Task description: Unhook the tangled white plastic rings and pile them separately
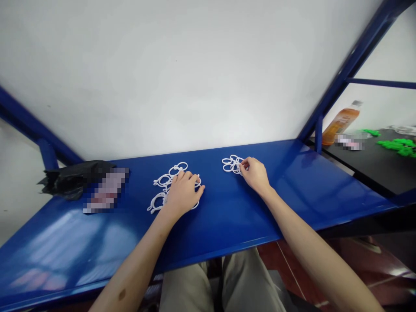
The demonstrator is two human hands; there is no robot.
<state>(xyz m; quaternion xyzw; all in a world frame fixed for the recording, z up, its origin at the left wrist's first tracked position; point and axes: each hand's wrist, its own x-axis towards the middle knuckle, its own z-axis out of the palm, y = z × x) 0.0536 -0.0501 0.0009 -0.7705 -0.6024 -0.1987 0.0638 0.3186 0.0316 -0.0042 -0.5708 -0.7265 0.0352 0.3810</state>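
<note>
A loose pile of white plastic rings point(167, 180) lies on the blue shelf point(227, 216) left of centre. My left hand point(182, 192) rests on top of this pile, fingers curled down over the rings. A smaller cluster of white rings point(230, 164) lies further right. My right hand point(255, 173) reaches it from the right, with the fingertips pinched on a ring at the cluster's edge.
A crumpled black bag point(69, 177) and a blurred packet point(105, 190) lie at the shelf's left end. Blue frame posts point(344, 73) rise at the right. Beyond them, a dark table holds an orange drink bottle point(341, 123) and green plastic parts point(398, 145). A white wall stands behind.
</note>
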